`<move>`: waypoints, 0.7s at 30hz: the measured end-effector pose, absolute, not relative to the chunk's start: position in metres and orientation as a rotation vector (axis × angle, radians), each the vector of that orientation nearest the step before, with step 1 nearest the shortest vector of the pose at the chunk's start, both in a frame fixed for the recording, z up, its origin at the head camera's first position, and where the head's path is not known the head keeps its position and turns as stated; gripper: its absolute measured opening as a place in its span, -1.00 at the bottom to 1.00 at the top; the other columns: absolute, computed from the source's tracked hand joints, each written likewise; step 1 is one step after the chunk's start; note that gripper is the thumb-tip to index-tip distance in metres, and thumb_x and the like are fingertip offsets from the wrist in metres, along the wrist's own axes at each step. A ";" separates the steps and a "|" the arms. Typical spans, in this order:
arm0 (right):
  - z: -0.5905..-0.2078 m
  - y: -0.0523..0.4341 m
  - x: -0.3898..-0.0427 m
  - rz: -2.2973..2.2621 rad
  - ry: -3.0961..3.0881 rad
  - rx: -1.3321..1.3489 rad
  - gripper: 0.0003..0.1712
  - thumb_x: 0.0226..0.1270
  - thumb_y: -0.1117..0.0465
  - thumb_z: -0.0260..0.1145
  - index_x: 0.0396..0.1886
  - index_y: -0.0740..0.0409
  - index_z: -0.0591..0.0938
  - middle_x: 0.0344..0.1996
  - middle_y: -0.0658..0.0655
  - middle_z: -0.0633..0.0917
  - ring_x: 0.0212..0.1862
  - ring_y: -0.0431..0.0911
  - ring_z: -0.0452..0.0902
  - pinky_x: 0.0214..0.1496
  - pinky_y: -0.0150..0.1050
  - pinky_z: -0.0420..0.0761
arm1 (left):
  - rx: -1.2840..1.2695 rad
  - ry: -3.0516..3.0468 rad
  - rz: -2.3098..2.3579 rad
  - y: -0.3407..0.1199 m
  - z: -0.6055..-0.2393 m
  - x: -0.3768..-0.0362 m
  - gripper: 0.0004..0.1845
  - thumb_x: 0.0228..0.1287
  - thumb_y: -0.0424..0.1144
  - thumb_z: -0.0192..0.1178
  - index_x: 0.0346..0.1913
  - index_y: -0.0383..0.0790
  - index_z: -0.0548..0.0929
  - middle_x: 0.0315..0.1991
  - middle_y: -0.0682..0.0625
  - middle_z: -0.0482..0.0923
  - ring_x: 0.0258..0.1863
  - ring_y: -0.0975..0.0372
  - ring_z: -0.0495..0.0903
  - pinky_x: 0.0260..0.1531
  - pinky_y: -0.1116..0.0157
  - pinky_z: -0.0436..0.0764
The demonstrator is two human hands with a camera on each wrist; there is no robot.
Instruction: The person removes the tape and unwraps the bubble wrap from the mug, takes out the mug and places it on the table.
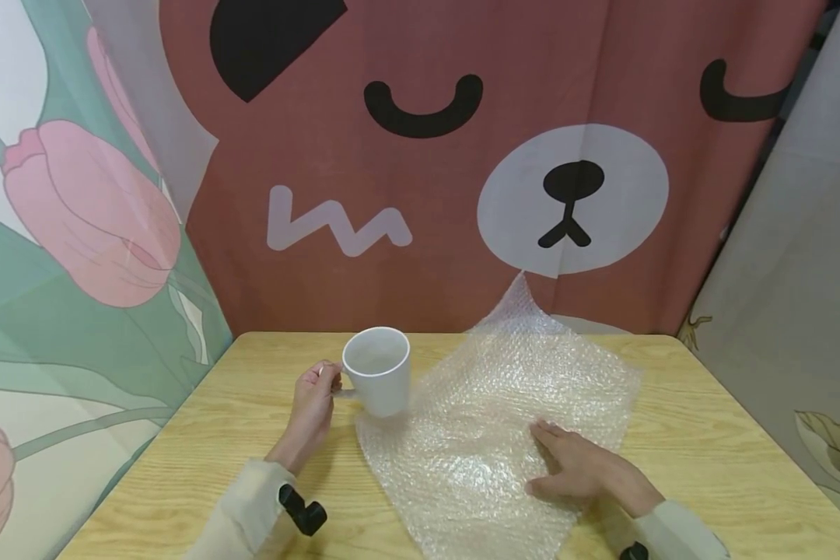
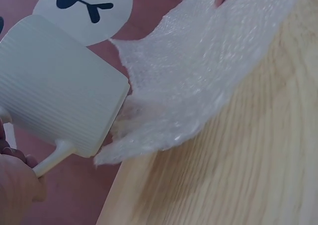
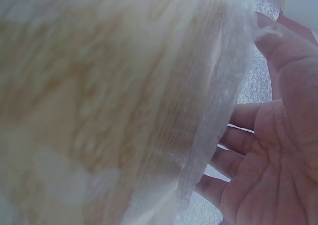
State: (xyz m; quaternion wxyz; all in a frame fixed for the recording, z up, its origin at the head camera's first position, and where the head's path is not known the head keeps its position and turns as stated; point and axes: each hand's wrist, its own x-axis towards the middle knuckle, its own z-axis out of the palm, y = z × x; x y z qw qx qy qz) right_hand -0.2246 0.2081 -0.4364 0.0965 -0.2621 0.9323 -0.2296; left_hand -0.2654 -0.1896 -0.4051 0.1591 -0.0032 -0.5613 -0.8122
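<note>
A white mug (image 1: 385,389) is held by its handle in my left hand (image 1: 315,408). In the left wrist view the ribbed side of the mug (image 2: 59,81) shows, with the fingers around the handle. The mug's base is close to the left edge of a sheet of bubble wrap (image 1: 490,435); whether they touch I cannot tell. My right hand (image 1: 577,467) rests on the right part of the sheet, fingers extended. In the right wrist view the palm (image 3: 278,170) faces the camera, and the fingertips meet the bubble wrap (image 3: 218,101).
The wooden table (image 1: 700,459) runs back to a curtain (image 1: 420,288) with a bear print. The sheet's far corner stands up against that curtain. A tulip-print curtain (image 1: 98,342) hangs at the left, a grey one (image 1: 777,311) at the right.
</note>
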 end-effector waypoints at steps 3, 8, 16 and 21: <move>-0.436 0.208 -0.224 -0.684 2.759 -0.775 0.13 0.13 -0.24 0.39 0.38 0.53 0.21 0.37 0.51 0.19 0.39 0.38 0.05 0.34 0.25 0.09 | -0.003 -1.582 -2.314 -0.195 -0.403 -0.266 -0.57 0.33 -0.49 -0.02 -0.72 -0.16 0.30 -0.62 0.09 0.31 -0.49 0.30 0.28 -0.35 0.43 0.35; -0.436 0.208 -0.224 -0.680 2.755 -0.773 0.13 0.13 -0.24 0.39 0.38 0.53 0.21 0.37 0.51 0.19 0.39 0.37 0.05 0.34 0.25 0.09 | 0.018 -1.584 -2.287 -0.205 -0.402 -0.267 -0.58 0.34 -0.48 -0.01 -0.71 -0.15 0.35 -0.63 0.10 0.32 -0.50 0.30 0.28 -0.34 0.42 0.34; -0.436 0.208 -0.225 -0.675 2.761 -0.773 0.13 0.13 -0.24 0.39 0.38 0.53 0.21 0.37 0.51 0.20 0.39 0.36 0.05 0.35 0.24 0.09 | 0.036 -1.599 -2.249 -0.220 -0.403 -0.269 -0.57 0.35 -0.48 -0.02 -0.71 -0.15 0.35 -0.64 0.10 0.32 -0.52 0.31 0.26 -0.36 0.42 0.32; -0.435 0.208 -0.225 -0.670 2.766 -0.779 0.13 0.13 -0.25 0.39 0.38 0.53 0.21 0.37 0.51 0.19 0.38 0.37 0.06 0.34 0.24 0.10 | 0.068 -1.600 -2.231 -0.227 -0.402 -0.269 -0.59 0.35 -0.47 -0.01 -0.70 -0.14 0.39 -0.63 0.11 0.34 -0.50 0.31 0.28 -0.38 0.45 0.33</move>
